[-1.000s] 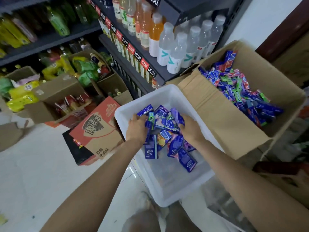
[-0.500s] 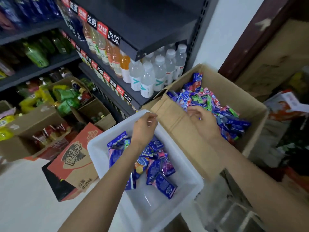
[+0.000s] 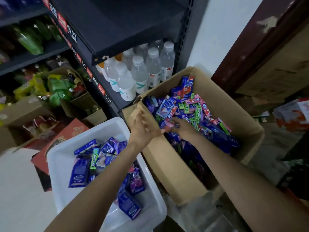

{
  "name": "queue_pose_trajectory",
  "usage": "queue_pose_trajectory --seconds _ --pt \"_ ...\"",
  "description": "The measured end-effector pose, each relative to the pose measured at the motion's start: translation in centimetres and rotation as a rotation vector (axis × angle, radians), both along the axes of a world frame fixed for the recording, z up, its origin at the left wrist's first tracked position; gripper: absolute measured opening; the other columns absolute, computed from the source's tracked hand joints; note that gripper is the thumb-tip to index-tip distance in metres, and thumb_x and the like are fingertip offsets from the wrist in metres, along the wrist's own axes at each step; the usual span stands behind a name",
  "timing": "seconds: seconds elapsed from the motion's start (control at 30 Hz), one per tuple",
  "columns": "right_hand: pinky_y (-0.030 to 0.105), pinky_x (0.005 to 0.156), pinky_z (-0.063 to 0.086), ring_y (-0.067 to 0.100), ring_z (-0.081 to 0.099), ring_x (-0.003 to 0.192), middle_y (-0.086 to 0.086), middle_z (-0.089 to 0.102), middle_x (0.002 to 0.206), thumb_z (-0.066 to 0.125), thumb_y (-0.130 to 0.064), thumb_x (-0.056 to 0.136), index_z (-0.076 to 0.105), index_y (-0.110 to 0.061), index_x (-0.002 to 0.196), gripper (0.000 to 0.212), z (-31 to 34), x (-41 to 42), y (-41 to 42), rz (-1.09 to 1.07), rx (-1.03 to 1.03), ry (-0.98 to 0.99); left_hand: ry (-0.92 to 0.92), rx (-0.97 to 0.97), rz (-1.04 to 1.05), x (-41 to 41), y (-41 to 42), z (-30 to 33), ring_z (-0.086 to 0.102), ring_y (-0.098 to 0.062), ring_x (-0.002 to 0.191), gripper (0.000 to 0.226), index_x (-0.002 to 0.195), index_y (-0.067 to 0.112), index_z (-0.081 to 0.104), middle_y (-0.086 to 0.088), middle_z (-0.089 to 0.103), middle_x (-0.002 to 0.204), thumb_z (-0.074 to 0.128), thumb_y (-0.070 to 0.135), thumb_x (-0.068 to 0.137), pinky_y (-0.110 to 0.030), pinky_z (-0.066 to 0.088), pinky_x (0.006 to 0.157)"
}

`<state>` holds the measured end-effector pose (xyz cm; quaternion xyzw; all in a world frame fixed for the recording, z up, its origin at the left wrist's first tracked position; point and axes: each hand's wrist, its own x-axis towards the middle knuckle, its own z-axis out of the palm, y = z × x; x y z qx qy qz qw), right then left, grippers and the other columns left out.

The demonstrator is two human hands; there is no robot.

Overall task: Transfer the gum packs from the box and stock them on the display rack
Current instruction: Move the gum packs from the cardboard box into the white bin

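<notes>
A brown cardboard box (image 3: 168,166) on the right holds a heap of gum packs (image 3: 195,111) in blue, green and pink wrappers. To its left, a white plastic bin (image 3: 56,166) contains several more gum packs (image 3: 80,171), mostly blue. My left hand (image 3: 143,126) hovers over the box's near-left flap with its fingers stretched out and nothing in them. My right hand (image 3: 183,127) is inside the box and rests on the heap, palm down. Both hands are blurred by motion.
A dark shelf rack (image 3: 117,30) stands just behind the bin, with clear water bottles (image 3: 140,76) on its lower shelf. A red carton (image 3: 70,131) and open boxes of snacks (image 3: 55,87) sit on the floor to the left. Stacked cartons (image 3: 274,77) fill the right.
Both hands left the white bin and moved right to the cardboard box. My right hand has gone down onto the heap of packs, and my left hand has followed to the flap.
</notes>
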<state>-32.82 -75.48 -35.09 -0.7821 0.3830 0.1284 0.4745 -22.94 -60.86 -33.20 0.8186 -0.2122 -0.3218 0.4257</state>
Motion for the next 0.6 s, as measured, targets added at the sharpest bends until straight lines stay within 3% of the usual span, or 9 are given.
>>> queue_pose_trajectory --seconds 0.1,0.2,0.33,0.4,0.47,0.6 --pt "0.036 0.097 0.042 0.026 0.048 0.124 0.007 0.047 0.14 0.063 -0.033 0.088 0.037 -0.019 0.143 0.063 -0.8 0.0 -0.5 0.022 -0.003 0.032 0.04 0.023 -0.01 0.8 0.0 0.0 0.049 -0.019 0.119 0.101 0.141 0.015 0.019 -0.002 0.044 0.132 0.085 0.03 0.065 -0.025 0.043 0.086" --pt "0.034 0.1 0.037 0.026 0.038 0.132 0.007 0.035 0.149 0.064 -0.039 0.085 0.031 -0.022 0.146 0.071 -0.8 -0.1 -0.6 0.06 0.047 0.034 0.083 0.025 -0.037 1.2 0.1 0.2 0.046 -0.013 0.114 0.096 0.137 0.014 0.021 0.007 0.039 0.122 0.084 0.03 0.066 -0.026 0.042 0.086" --pt "0.04 0.109 0.029 0.034 0.022 0.138 0.013 0.024 0.15 0.067 -0.033 0.084 0.031 -0.025 0.146 0.072 -1.3 0.5 -0.1 0.181 -0.051 0.119 0.112 0.001 -0.035 1.1 0.1 0.0 0.039 -0.009 0.113 0.095 0.138 0.013 0.019 0.008 0.034 0.121 0.082 0.027 0.069 -0.025 0.039 0.088" --pt "0.042 0.105 0.034 0.036 0.028 0.132 0.012 0.032 0.14 0.069 -0.03 0.081 0.044 -0.022 0.139 0.064 -1.7 1.0 0.0 0.221 -0.068 0.137 0.129 -0.007 -0.034 1.2 0.2 -0.3 0.038 -0.009 0.114 0.097 0.14 0.013 0.017 0.008 0.032 0.122 0.082 0.027 0.069 -0.026 0.04 0.09" --pt "0.033 0.096 0.04 0.031 0.039 0.122 0.012 0.04 0.128 0.072 -0.027 0.077 0.055 -0.014 0.127 0.053 -1.5 1.4 -0.2 0.246 -0.11 0.104 0.152 -0.018 -0.033 1.2 0.4 -0.6 0.038 -0.009 0.112 0.097 0.141 0.014 0.016 0.009 0.031 0.122 0.082 0.024 0.07 -0.025 0.039 0.088" --pt "0.032 0.092 0.034 0.03 0.037 0.122 0.01 0.045 0.125 0.068 -0.024 0.079 0.057 -0.011 0.122 0.046 -1.6 1.7 -0.1 0.251 -0.111 0.108 0.164 -0.036 -0.042 1.1 0.6 -1.1 0.037 -0.012 0.119 0.099 0.142 0.016 0.015 0.006 0.033 0.127 0.081 0.026 0.07 -0.027 0.039 0.095"
